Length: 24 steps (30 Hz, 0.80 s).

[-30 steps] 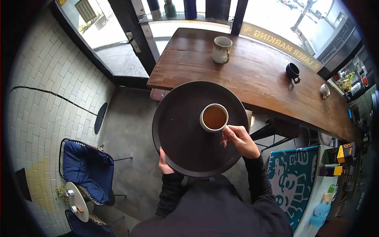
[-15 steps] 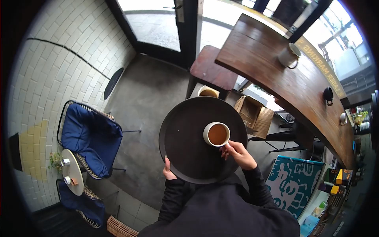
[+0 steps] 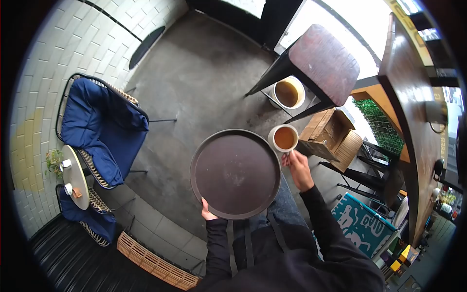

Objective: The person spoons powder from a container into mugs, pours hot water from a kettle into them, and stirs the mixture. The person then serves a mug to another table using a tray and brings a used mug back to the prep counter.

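Observation:
My left hand (image 3: 208, 210) grips the near-left rim of a round dark brown tray (image 3: 236, 175), its thumb on the edge and its other fingers hidden underneath. Nothing stands on the tray, though pale smudges mark its middle. By its handle, my right hand (image 3: 299, 170) holds a white mug (image 3: 283, 139) of brown drink, just past the tray's right edge. The mug is upright. Beyond it, a white bucket (image 3: 288, 92) with brown liquid inside stands on the floor, partly under a stool (image 3: 325, 61).
An open cardboard box (image 3: 331, 136) lies right of the mug. At the right runs a wooden counter (image 3: 406, 82) with a mug (image 3: 436, 113) on it. Blue cushioned chairs (image 3: 104, 131) and a small round table (image 3: 75, 180) line the left wall. A wicker piece (image 3: 155, 263) is near my feet.
My right hand has lifted the mug off the tray and carried it right, past the rim. The view has turned right and down, showing more of the stool and bucket.

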{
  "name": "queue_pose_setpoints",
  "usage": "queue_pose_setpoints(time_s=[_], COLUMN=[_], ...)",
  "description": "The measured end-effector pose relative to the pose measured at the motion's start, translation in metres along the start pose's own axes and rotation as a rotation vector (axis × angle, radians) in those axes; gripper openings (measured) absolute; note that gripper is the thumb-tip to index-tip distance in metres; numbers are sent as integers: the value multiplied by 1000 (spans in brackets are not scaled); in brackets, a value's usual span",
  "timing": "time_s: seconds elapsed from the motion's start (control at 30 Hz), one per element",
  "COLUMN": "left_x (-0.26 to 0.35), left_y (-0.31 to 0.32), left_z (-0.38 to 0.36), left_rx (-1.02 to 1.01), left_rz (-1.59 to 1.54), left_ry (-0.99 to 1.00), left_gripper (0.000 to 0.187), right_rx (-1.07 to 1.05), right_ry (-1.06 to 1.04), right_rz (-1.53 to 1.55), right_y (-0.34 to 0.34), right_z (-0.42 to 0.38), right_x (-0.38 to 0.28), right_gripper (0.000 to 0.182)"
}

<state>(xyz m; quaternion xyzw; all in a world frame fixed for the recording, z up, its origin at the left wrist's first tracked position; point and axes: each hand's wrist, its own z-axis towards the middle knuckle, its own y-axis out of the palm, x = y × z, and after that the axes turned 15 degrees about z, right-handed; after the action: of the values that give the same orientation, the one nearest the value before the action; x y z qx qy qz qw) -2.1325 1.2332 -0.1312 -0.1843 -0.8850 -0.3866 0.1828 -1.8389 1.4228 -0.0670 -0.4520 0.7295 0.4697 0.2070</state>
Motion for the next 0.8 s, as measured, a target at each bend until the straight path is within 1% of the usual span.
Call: queue_pose_setpoints(time_s=[0.1, 0.17, 0.23, 0.33, 0.37, 0.43, 0.5, 0.53, 0.57, 0.63, 0.67, 0.73, 0.8], left_x=[-33, -57, -84, -114, -125, -144, -161, -169, -175, -186, -190, -194, -198], left_y=[-18, -24, -36, -35, -35, -35, -42, -45, -47, -47, -44, -39, -37], left_z=[2, 0, 5, 11, 14, 23, 26, 25, 24, 25, 26, 27, 28], left_rx=[64, 170, 204, 233, 253, 317, 322, 308, 325, 317, 328, 340, 357], left_rz=[-79, -68, -50, -39, -51, -32, -94, -149, -158, -189, -203, -246, -263], left_ry=[-60, -51, -41, -63, -66, -99, -113, -118, -125, -133, -134, -174, -172], left_gripper=[60, 60, 62, 66, 66, 68, 66, 65, 65, 64, 64, 64, 64], right_rx=[118, 161, 332, 372, 373, 512, 530, 591, 597, 778, 856, 858, 858], right_ry=[-13, -1, -33, -94, -76, -113, -146, -107, -65, -41, 11, 29, 73], right_rz=[13, 17, 101, 101, 86, 75, 26, -13, -26, -127, -157, -195, -235], right_y=[-39, -71, -100, -149, -158, -175, -219, -224, -244, -259, -266, -281, -297], right_z=[66, 114, 163, 238, 258, 298, 338, 349, 364, 388, 399, 411, 419], right_x=[20, 39, 59, 86, 90, 98, 116, 115, 119, 123, 123, 122, 122], right_gripper=[28, 29, 30, 33, 33, 33, 29, 30, 29, 29, 29, 29, 30])
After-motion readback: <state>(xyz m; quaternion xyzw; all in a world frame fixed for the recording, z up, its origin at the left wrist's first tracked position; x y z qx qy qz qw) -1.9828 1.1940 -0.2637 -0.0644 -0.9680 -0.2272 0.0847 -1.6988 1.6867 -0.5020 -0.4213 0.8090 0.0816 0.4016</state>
